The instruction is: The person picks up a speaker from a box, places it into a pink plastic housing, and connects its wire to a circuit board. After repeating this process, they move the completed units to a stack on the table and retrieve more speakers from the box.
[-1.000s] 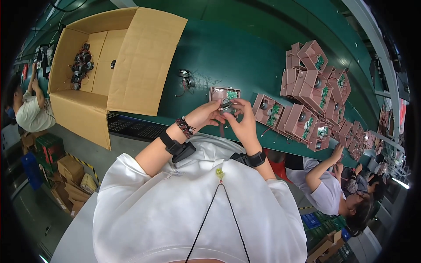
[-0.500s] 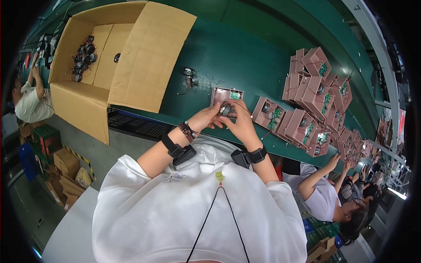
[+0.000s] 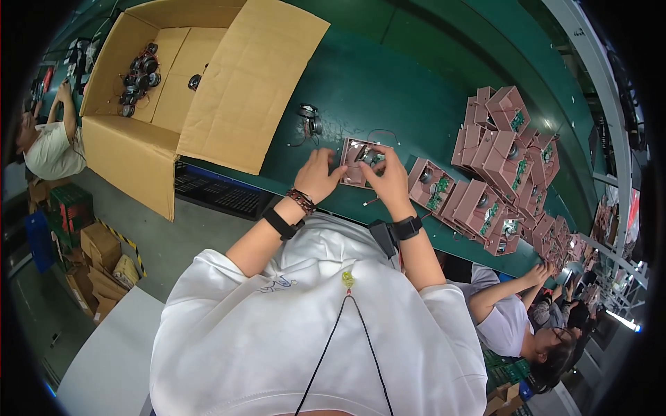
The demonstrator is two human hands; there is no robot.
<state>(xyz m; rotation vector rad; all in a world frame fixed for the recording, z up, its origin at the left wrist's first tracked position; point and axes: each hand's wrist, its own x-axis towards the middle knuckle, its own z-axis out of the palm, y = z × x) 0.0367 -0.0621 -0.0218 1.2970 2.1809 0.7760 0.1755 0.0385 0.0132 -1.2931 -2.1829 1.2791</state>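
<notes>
Could totally snag the loose wire or tip the speaker crooked in the case mid-frame, seemingly pinched by just the right hand, beside spread fingers on the left hand.

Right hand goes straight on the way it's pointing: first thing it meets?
Right hand would likely meet the round black-and-silver speaker first, then the far wall of the open pink rectangular box around it. Contact depth is hard to judge here.
</notes>
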